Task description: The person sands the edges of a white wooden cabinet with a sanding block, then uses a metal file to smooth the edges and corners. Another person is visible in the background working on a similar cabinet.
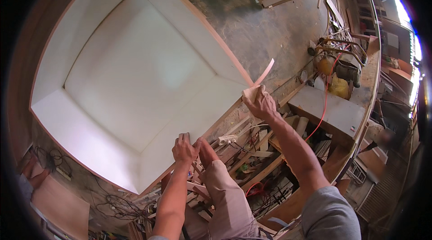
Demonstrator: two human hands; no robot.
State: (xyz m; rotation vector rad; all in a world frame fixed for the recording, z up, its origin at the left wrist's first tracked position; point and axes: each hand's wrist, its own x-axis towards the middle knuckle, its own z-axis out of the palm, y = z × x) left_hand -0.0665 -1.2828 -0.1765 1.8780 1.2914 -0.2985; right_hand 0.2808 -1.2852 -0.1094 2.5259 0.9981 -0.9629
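Note:
A large open white cabinet box (148, 73) with reddish-brown edges lies before me, its inside facing up. My left hand (184, 148) is closed over its near edge, fingers on the inner face. At the right corner my right hand (261, 103) presses a pale folded cloth or pad (250, 92) against the edge; my fingers hide part of it. From that corner a loose pinkish edging strip (264, 72) sticks out and curls upward. My knee (208, 153) is beside the near edge, close to my left hand.
Wood offcuts (263, 150) and a white power strip (227, 139) lie below the box's near side. To the right stand a grey-topped panel (328, 107), a wheeled compressor (342, 62) and a red hose (326, 100). Dark cables (119, 206) and another person's limbs (36, 174) show at left.

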